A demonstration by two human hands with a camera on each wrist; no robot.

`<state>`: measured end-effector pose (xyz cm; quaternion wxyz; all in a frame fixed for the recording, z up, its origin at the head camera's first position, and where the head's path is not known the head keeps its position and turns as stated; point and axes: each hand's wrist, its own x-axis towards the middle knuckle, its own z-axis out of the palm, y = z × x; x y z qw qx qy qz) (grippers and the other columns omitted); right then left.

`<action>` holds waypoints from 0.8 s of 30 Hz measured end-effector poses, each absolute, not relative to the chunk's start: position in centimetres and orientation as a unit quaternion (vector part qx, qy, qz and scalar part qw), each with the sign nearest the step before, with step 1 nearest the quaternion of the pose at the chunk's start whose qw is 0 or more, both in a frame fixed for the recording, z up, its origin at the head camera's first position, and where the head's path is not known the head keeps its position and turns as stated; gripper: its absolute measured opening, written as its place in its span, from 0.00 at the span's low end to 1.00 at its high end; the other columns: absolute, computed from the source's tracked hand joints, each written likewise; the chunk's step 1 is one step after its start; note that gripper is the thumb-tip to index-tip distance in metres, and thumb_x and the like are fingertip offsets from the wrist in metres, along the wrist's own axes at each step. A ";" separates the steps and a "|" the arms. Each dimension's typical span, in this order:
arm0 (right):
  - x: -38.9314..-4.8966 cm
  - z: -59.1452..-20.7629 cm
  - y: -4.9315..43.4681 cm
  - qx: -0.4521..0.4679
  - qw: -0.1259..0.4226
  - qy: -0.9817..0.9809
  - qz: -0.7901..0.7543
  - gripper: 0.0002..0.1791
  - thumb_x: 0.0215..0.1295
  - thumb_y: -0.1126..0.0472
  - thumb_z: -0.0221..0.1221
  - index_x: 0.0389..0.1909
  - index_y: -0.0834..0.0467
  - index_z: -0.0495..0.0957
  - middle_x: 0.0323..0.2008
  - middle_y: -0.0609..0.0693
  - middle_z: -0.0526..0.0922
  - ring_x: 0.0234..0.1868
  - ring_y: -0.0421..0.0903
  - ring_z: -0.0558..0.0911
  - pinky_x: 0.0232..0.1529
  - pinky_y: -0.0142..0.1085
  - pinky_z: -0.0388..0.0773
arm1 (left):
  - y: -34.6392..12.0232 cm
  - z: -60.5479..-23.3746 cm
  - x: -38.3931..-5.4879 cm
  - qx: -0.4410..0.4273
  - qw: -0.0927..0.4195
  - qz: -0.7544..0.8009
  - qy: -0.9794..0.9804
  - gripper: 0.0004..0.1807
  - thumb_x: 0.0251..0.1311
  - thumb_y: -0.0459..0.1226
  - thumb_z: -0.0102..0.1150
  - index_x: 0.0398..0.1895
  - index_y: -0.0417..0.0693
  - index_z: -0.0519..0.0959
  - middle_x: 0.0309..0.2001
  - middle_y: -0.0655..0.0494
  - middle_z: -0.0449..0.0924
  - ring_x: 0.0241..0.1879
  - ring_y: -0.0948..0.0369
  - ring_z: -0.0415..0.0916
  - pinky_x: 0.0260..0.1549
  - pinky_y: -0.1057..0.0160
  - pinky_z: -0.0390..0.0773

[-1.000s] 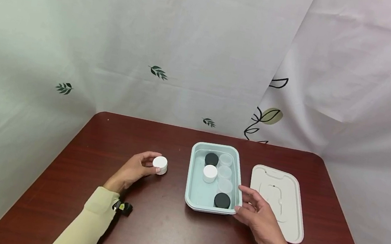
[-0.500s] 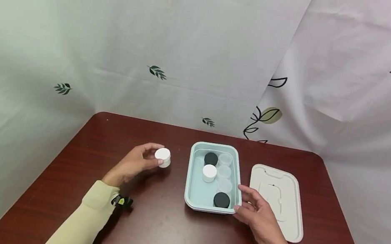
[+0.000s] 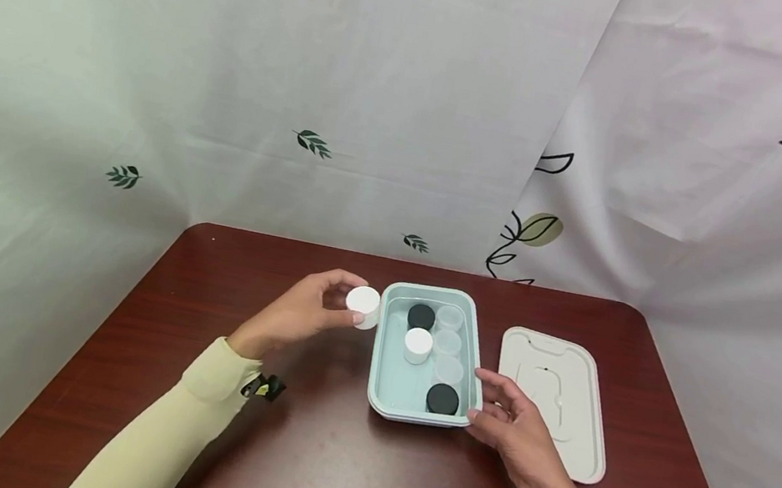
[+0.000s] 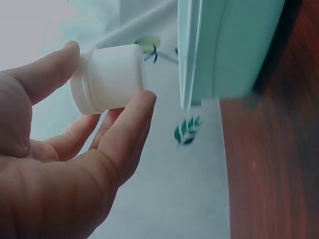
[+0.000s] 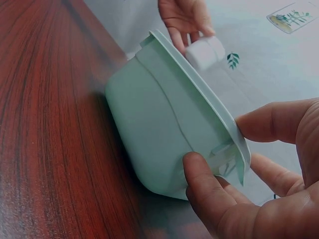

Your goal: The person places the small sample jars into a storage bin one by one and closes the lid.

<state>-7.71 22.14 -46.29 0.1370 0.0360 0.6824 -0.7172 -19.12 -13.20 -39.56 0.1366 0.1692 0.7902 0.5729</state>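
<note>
My left hand (image 3: pixel 301 309) pinches a small white screw-lid jar (image 3: pixel 362 307) between thumb and fingers, raised above the table beside the left rim of a pale blue-green plastic tub (image 3: pixel 381 399). In the left wrist view the jar (image 4: pixel 113 77) lies sideways across the fingertips. My right hand (image 3: pixel 521 436) grips the tub's near right corner, thumb on the rim and fingers against the outer wall in the right wrist view. Inside the tub are a white-lidded jar (image 3: pixel 418 346), a black-lidded jar (image 3: pixel 421 317) at the back, another black-lidded jar (image 3: pixel 443 399) in front, and several translucent-lidded jars (image 3: pixel 448 343).
A flat white lid (image 3: pixel 581 416) lies on the dark red-brown table (image 3: pixel 327 471) to the right of the tub, partly behind the right hand. A patterned white cloth (image 3: pixel 381 108) hangs behind the table's far edge.
My left hand has lifted the white jar and carried it right and away from me, up to the tub's left rim. The right hand keeps its hold on the tub corner.
</note>
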 end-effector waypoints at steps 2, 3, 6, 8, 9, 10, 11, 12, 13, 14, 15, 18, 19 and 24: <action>-7.7 -46.3 22.2 0.036 0.137 0.682 -0.717 0.38 0.67 0.72 0.64 0.77 0.62 0.63 0.66 0.70 0.71 0.54 0.47 0.85 0.50 0.39 0.87 | -12.1 -39.4 -19.0 0.185 0.144 0.556 0.798 0.25 0.62 0.31 0.74 0.62 0.44 0.79 0.54 0.47 0.86 0.53 0.55 0.86 0.51 0.61 0.85; -7.7 -46.3 22.2 0.036 0.137 0.682 -0.717 0.38 0.67 0.72 0.64 0.77 0.62 0.63 0.66 0.70 0.71 0.54 0.47 0.85 0.50 0.39 0.87 | -11.6 -39.3 -19.0 0.193 0.147 0.545 0.802 0.25 0.62 0.32 0.75 0.62 0.44 0.79 0.53 0.48 0.86 0.53 0.56 0.85 0.51 0.60 0.85; -7.7 -46.3 22.2 0.036 0.137 0.682 -0.717 0.38 0.67 0.72 0.64 0.77 0.62 0.63 0.66 0.70 0.71 0.54 0.46 0.85 0.50 0.40 0.87 | -10.1 -39.3 -18.8 0.214 0.157 0.513 0.816 0.25 0.62 0.34 0.75 0.61 0.45 0.79 0.53 0.51 0.87 0.54 0.57 0.85 0.53 0.59 0.85; -7.7 -46.4 22.2 0.037 0.137 0.682 -0.718 0.38 0.67 0.72 0.64 0.77 0.62 0.64 0.65 0.70 0.71 0.53 0.46 0.85 0.50 0.39 0.87 | -9.1 -39.5 -18.7 0.224 0.160 0.492 0.826 0.25 0.62 0.36 0.76 0.62 0.46 0.79 0.53 0.53 0.86 0.55 0.57 0.85 0.53 0.58 0.85; -7.8 -46.4 22.2 0.037 0.137 0.681 -0.718 0.38 0.67 0.72 0.64 0.77 0.62 0.64 0.66 0.70 0.71 0.53 0.46 0.85 0.49 0.39 0.87 | -8.7 -39.6 -18.7 0.229 0.160 0.484 0.829 0.25 0.62 0.37 0.76 0.61 0.46 0.80 0.54 0.53 0.86 0.55 0.57 0.85 0.54 0.58 0.85; -7.8 -46.4 22.2 0.036 0.137 0.681 -0.718 0.38 0.67 0.72 0.64 0.77 0.61 0.64 0.65 0.70 0.71 0.53 0.46 0.86 0.49 0.39 0.87 | -8.3 -39.7 -18.6 0.231 0.161 0.477 0.832 0.24 0.62 0.37 0.76 0.61 0.47 0.80 0.53 0.54 0.86 0.55 0.57 0.85 0.54 0.58 0.85; -7.8 -46.5 22.2 0.036 0.137 0.681 -0.718 0.38 0.67 0.72 0.64 0.77 0.61 0.64 0.65 0.70 0.71 0.53 0.46 0.86 0.49 0.39 0.87 | -7.9 -39.9 -18.6 0.234 0.160 0.469 0.837 0.24 0.61 0.37 0.76 0.60 0.48 0.81 0.53 0.54 0.86 0.55 0.57 0.85 0.54 0.58 0.85; -7.8 -46.5 22.2 0.035 0.137 0.681 -0.719 0.38 0.66 0.72 0.64 0.77 0.62 0.64 0.65 0.70 0.72 0.53 0.46 0.86 0.49 0.39 0.87 | -7.5 -40.0 -18.6 0.237 0.158 0.461 0.840 0.24 0.61 0.37 0.76 0.59 0.48 0.81 0.53 0.55 0.86 0.54 0.57 0.85 0.54 0.59 0.85; -7.8 -46.5 22.2 0.035 0.137 0.681 -0.719 0.38 0.66 0.73 0.64 0.77 0.62 0.64 0.65 0.70 0.72 0.53 0.46 0.86 0.49 0.39 0.87 | -7.2 -40.2 -18.6 0.241 0.156 0.454 0.844 0.23 0.61 0.38 0.76 0.59 0.48 0.81 0.53 0.55 0.87 0.54 0.57 0.86 0.53 0.59 0.85; -7.8 -46.6 22.2 0.034 0.138 0.681 -0.718 0.38 0.66 0.73 0.64 0.77 0.62 0.64 0.65 0.70 0.72 0.53 0.46 0.86 0.49 0.39 0.88 | -6.9 -40.3 -18.5 0.245 0.156 0.448 0.846 0.23 0.60 0.37 0.76 0.58 0.48 0.81 0.53 0.55 0.87 0.53 0.57 0.86 0.53 0.60 0.85; -7.8 -46.6 22.2 0.034 0.138 0.681 -0.718 0.38 0.66 0.73 0.64 0.77 0.62 0.64 0.65 0.70 0.72 0.53 0.46 0.86 0.49 0.39 0.88 | -6.6 -40.5 -18.5 0.249 0.154 0.441 0.849 0.22 0.60 0.38 0.77 0.57 0.48 0.82 0.52 0.55 0.87 0.52 0.58 0.86 0.53 0.61 0.84; -7.8 -46.6 22.2 0.038 0.137 0.681 -0.718 0.38 0.66 0.74 0.64 0.76 0.61 0.64 0.65 0.70 0.72 0.53 0.46 0.86 0.49 0.39 0.88 | -5.8 -40.8 -18.4 0.258 0.153 0.425 0.854 0.23 0.59 0.38 0.77 0.56 0.49 0.81 0.51 0.56 0.87 0.52 0.59 0.86 0.52 0.63 0.84; -7.8 -46.6 22.2 0.040 0.137 0.681 -0.718 0.38 0.66 0.74 0.64 0.76 0.61 0.65 0.65 0.69 0.72 0.53 0.46 0.86 0.49 0.39 0.88 | -5.6 -40.9 -18.3 0.260 0.154 0.422 0.855 0.23 0.59 0.39 0.77 0.56 0.48 0.81 0.51 0.56 0.87 0.52 0.59 0.86 0.52 0.63 0.84; -7.8 -46.5 22.2 0.044 0.135 0.683 -0.716 0.37 0.66 0.74 0.64 0.76 0.61 0.65 0.65 0.69 0.73 0.53 0.46 0.86 0.49 0.39 0.88 | -4.7 -41.3 -18.2 0.269 0.165 0.404 0.858 0.25 0.58 0.38 0.78 0.58 0.46 0.80 0.51 0.55 0.87 0.52 0.58 0.86 0.52 0.62 0.85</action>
